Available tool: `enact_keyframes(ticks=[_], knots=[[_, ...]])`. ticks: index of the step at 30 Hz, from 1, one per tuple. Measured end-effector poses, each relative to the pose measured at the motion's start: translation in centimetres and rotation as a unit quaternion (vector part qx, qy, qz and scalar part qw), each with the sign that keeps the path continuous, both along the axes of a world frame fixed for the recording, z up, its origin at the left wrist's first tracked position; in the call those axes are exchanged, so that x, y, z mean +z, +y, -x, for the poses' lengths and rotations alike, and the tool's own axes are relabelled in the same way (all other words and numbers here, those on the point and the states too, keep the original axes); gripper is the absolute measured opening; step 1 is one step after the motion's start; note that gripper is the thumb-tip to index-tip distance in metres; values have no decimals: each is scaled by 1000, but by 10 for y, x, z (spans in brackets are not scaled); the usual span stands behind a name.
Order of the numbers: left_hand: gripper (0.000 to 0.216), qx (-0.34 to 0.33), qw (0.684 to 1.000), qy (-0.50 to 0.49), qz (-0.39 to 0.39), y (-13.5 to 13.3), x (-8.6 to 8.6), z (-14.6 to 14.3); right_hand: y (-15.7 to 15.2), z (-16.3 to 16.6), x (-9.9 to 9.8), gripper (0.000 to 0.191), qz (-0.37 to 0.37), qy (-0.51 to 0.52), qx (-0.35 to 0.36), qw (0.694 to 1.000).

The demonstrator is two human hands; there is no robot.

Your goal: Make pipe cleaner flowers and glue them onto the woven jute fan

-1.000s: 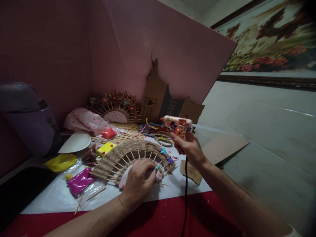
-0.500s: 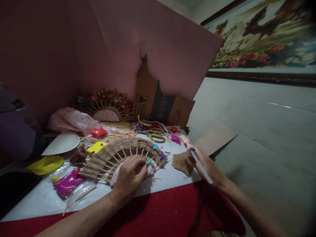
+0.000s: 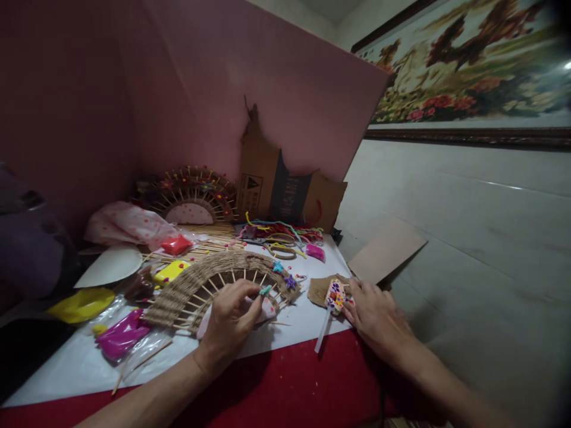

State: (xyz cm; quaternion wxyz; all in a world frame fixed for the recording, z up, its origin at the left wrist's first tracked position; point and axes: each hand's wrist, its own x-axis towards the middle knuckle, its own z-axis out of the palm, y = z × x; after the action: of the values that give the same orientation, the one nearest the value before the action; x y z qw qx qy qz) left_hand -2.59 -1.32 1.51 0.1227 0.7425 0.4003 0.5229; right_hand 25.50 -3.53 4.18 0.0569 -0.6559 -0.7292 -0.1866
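My left hand (image 3: 234, 315) pinches a small teal star-shaped piece (image 3: 264, 290) between thumb and fingertips, just above the front of a woven fan-shaped piece (image 3: 191, 284). This piece has twine wound over thin sticks and a dotted half-round base, partly behind my hand. A blue star (image 3: 278, 266) and a purple star (image 3: 291, 281) sit at its right end. On the right, my right hand (image 3: 379, 315) has thumb and fingers at the side of a flower-patterned glue gun (image 3: 335, 296), over a torn cardboard piece (image 3: 317, 290). A clear glue stick (image 3: 323, 333) sticks out toward me.
A second decorated fan (image 3: 191, 193) leans at the back beside upright cardboard (image 3: 263, 172). Scissors (image 3: 282, 252) and coloured cords (image 3: 289, 229) lie behind the woven piece. Clay packets, including a magenta one (image 3: 122, 336), and a white plate (image 3: 110, 266) are at left.
My right hand has lowered and turned the glue gun onto the torn cardboard, its glue stick now pointing toward me. My left hand keeps the teal star in nearly the same place.
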Motion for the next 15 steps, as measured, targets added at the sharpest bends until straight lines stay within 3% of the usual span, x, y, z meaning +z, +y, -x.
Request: enact_keyframes(ticks=[3,6,9,15], knots=[[10,29,999,-9,10,5,10,4,17,26,23,29,-30,132,107,985],[11,52,998,-9,40,19,27,9,44,60,35,21,18,296,231,927],[12,83,992,34,89,40,45,13,75,92,40,21,80,388,275,876],[20,-22,970,59,237,81,65,20,121,124,41,22,211,512,342,759]])
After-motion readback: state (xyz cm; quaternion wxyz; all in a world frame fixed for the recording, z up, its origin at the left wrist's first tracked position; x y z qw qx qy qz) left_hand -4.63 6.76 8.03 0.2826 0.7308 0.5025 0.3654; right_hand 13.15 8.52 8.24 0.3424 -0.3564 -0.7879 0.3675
